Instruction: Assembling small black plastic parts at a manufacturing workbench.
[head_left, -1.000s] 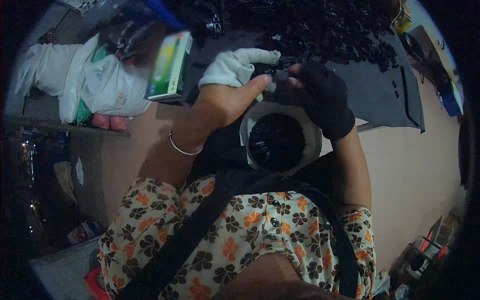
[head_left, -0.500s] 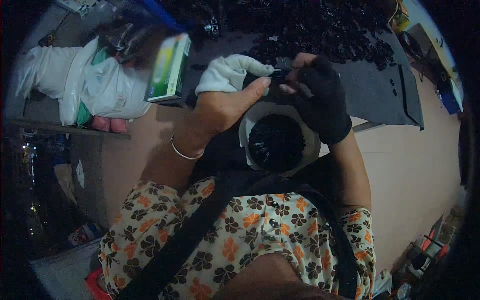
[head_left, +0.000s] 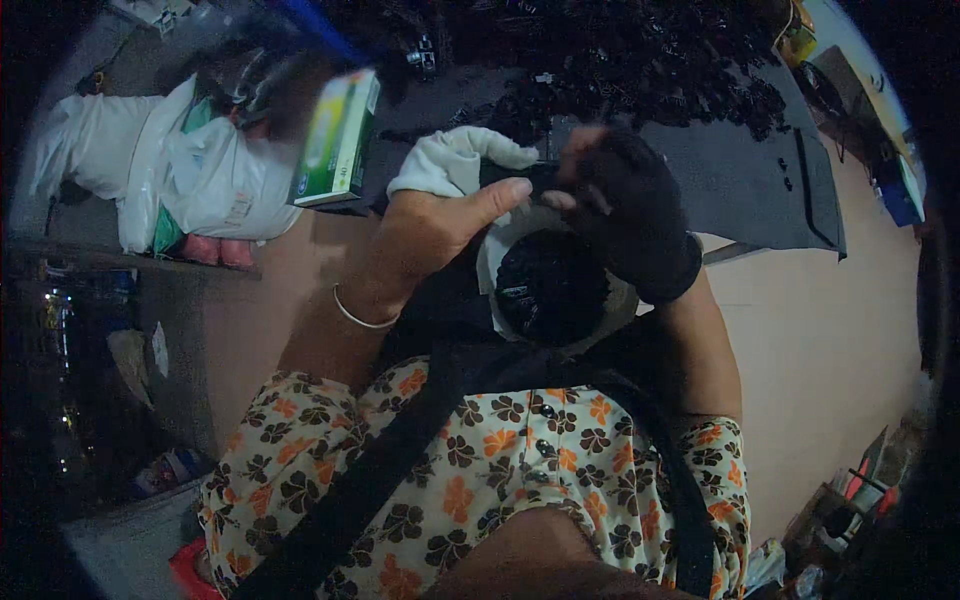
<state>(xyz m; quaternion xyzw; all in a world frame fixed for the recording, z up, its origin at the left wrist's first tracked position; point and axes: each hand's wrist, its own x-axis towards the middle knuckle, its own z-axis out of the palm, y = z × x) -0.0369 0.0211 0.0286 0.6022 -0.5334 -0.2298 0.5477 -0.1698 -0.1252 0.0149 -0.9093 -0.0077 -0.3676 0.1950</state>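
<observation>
My left hand [head_left: 435,195], its fingers in a white cloth glove and its thumb bare, is curled around a small dark piece [head_left: 538,178]. The exact kind of that piece is too dark to tell. Close beside it, my right hand [head_left: 628,205] wears a black fingerless glove. Its fingers are bent inward at the piece and partly blurred; what they pinch is hidden. Below both hands stands a pale round container [head_left: 487,262] holding a heap of small black parts [head_left: 553,288].
A dark table [head_left: 735,190] lies ahead, with a large pile of small black parts [head_left: 650,70] at its far side. A green and white box [head_left: 338,140] stands left of my hands. White plastic bags [head_left: 215,175] lie farther left. A small metal item [head_left: 423,57] sits behind.
My right hand has shifted slightly down and toward me. My left hand has dropped a little, its thumb lower. The thin shiny tip seen earlier between the hands no longer shows.
</observation>
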